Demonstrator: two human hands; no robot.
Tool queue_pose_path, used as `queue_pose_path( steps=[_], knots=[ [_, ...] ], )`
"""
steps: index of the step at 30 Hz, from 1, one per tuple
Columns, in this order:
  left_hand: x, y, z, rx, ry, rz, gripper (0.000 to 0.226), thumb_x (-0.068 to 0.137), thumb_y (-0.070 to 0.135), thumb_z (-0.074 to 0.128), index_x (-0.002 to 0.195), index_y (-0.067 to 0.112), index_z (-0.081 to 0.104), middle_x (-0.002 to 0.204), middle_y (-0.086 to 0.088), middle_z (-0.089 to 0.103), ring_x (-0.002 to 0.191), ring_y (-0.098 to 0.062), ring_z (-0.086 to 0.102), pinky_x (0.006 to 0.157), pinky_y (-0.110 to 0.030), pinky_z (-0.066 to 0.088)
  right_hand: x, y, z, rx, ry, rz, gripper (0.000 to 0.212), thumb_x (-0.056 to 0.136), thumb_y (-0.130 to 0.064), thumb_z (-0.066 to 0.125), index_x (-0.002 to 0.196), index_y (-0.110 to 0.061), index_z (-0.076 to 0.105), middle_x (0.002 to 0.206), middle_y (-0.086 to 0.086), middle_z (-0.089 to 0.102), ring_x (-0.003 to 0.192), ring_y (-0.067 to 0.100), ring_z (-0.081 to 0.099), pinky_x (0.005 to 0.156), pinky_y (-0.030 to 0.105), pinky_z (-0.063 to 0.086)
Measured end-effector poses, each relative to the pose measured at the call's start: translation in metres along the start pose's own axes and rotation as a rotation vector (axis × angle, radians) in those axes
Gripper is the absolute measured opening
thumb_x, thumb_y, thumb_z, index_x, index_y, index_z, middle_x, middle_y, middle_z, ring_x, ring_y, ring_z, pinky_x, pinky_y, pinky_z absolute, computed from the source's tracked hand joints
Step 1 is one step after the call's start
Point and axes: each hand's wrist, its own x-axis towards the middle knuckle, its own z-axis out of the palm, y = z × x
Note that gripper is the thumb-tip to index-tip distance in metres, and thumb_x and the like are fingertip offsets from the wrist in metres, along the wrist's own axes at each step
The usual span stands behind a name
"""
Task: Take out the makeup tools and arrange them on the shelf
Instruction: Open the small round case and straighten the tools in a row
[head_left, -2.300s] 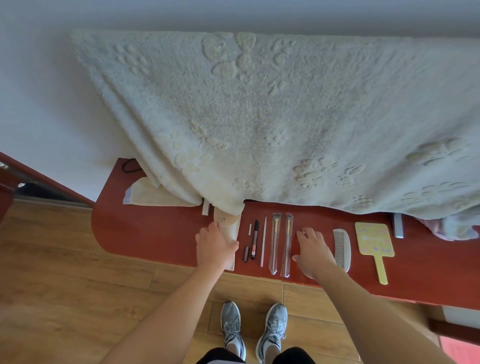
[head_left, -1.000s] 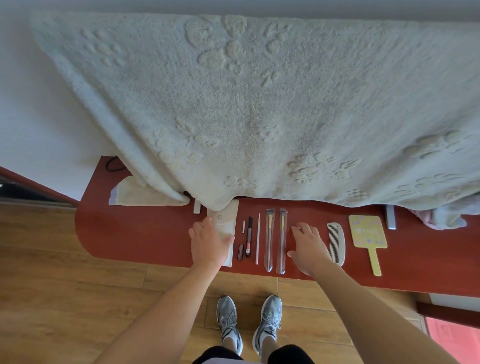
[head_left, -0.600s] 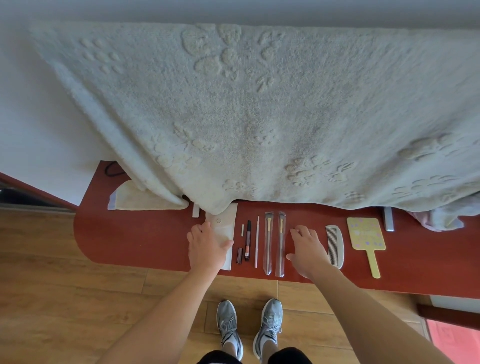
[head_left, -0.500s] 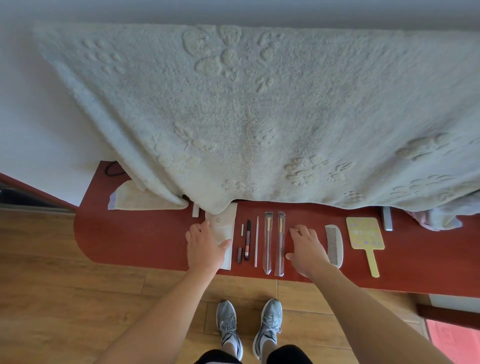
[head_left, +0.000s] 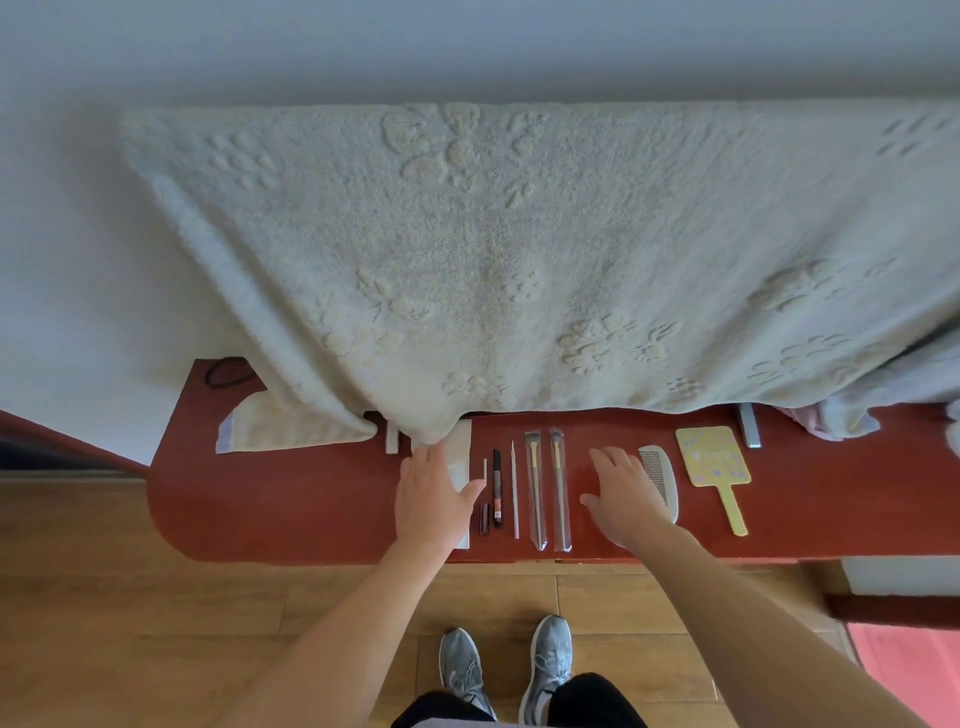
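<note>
Makeup tools lie in a row on the red shelf (head_left: 291, 509). My left hand (head_left: 434, 493) lies flat with straight fingers on a pale flat pouch (head_left: 460, 457). To its right are a small dark cap (head_left: 484, 518), a black pen-like stick (head_left: 497, 486), a thin white stick (head_left: 515, 488) and two brushes in clear sleeves (head_left: 546, 493). My right hand (head_left: 623, 499) rests open on the shelf between the brushes and a white comb (head_left: 662, 478). A yellow hand mirror (head_left: 717, 470) lies farther right.
A large cream towel (head_left: 519, 260) hangs down over the back of the shelf and hides part of it. A folded cloth (head_left: 280, 431) lies at the left, a grey bar (head_left: 749, 431) at the right. Wooden floor and my grey shoes (head_left: 504, 670) are below.
Both hands stay in the same places on the shelf. My fingers have spread flatter, and the view has tilted slightly.
</note>
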Motion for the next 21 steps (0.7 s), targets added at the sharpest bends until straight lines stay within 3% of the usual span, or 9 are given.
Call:
queue_pose_path(
  steps=[6,14,21],
  knots=[
    [0.004,0.030,0.002,-0.016,-0.115,0.188,0.073,0.090,0.045,0.065,0.151,0.019,0.034,0.150,0.001,0.041,0.141,-0.018,0.033,0.113,-0.032,0.031,-0.016,0.018,-0.009,0.029,0.098,0.084,0.067,0.095,-0.035,0.056,0.149,-0.012,0.024,0.151,0.004,0.031,0.141,0.022,0.025,0.112,0.035,0.031],
    [0.001,0.091,0.032,0.017,-0.184,0.309,0.075,0.087,0.046,0.068,0.150,0.021,0.036,0.145,0.003,0.044,0.134,-0.016,0.040,0.109,-0.031,0.036,-0.028,0.074,-0.029,0.088,0.129,0.129,0.062,0.093,-0.033,0.058,0.145,-0.015,0.029,0.146,0.004,0.036,0.132,0.023,0.035,0.102,0.034,0.040],
    [-0.007,0.149,0.081,0.072,-0.304,0.368,0.080,0.088,0.048,0.067,0.153,0.020,0.030,0.160,0.001,0.028,0.148,-0.016,0.024,0.120,-0.033,0.025,-0.036,0.139,-0.040,0.086,0.114,0.207,0.065,0.094,-0.038,0.056,0.147,-0.014,0.028,0.148,0.004,0.033,0.134,0.023,0.032,0.104,0.036,0.041]
  ],
)
